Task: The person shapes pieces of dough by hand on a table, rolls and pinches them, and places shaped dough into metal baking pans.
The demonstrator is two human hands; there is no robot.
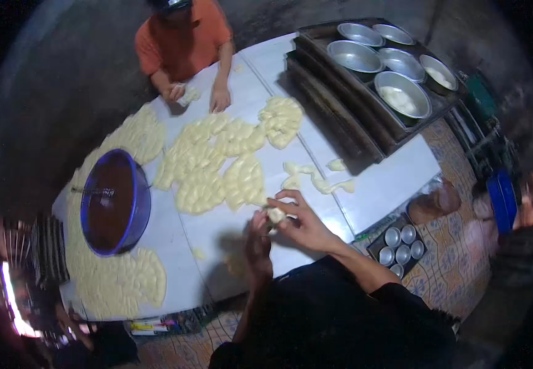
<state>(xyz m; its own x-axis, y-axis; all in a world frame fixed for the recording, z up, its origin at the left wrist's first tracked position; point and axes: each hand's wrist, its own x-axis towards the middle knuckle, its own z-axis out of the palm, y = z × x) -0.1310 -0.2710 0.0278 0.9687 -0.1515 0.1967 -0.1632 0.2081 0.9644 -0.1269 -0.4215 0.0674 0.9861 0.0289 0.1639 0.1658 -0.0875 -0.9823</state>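
Over the near edge of the white table (297,203), my right hand (303,222) pinches a small lump of pale dough (275,214) between thumb and fingers. My left hand (259,240) is against the same lump from the other side, its fingers bent and partly in shadow. Just beyond my hands lies a broad patch of dimpled, flattened dough (202,166). A rounder dough patch (280,121) sits farther off. To the right of these are loose dough strips (325,184).
A purple basin (141,209) holds brown contents and a metal utensil (94,191). More flattened dough (122,280) surrounds it. Stacked dark trays (334,92) bear round metal tins (355,56), some with dough. Across the table, a person in orange (183,43) handles dough. Small tins (402,253) stand below right.
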